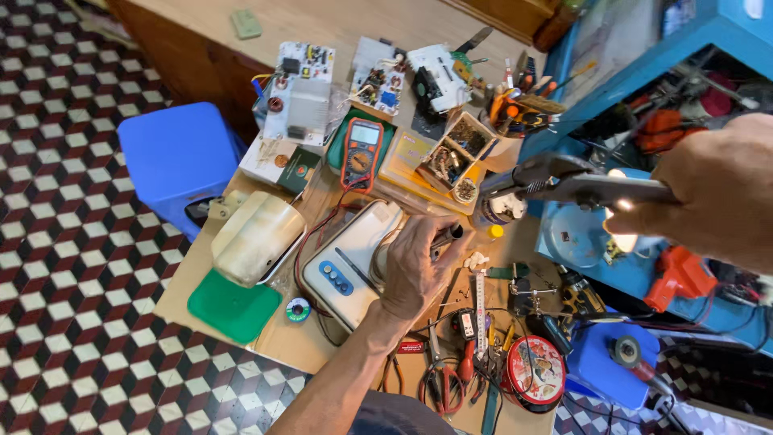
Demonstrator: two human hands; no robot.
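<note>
Head view: a cluttered wooden work surface (241,318) seen from above, with a patterned tile floor to the left.
Left hand (415,270): lies near the middle of the surface, fingers curled around a small dark cylindrical part (448,236), which it grips at its fingertips; the palm rests partly over the white rectangular device with blue buttons (348,262).
Right hand (708,193): raised on the right side, clenched around the handle of the grey metal pliers (568,181).
Pliers: held level, jaws pointing left toward the middle of the surface, above a white-capped bottle (501,209); whether the jaws touch anything I cannot tell.
Dark part: near the centre of the surface, just below and left of the plier jaws, apart from them.
Far edge: bare white circuit boards (302,80), an orange-and-grey digital multimeter (361,153) on a green pad, small open cardboard boxes of parts (455,153).
Left edge: a cream plastic casing (256,236) sitting on a green square lid (233,306), a blue plastic stool (179,153) beside it on the floor.
Near edge: red-handled cutters (441,379), a round red tin (535,372), a small solder spool (298,309).
Right: a blue shelf unit (628,64) crowded with tools.
</note>
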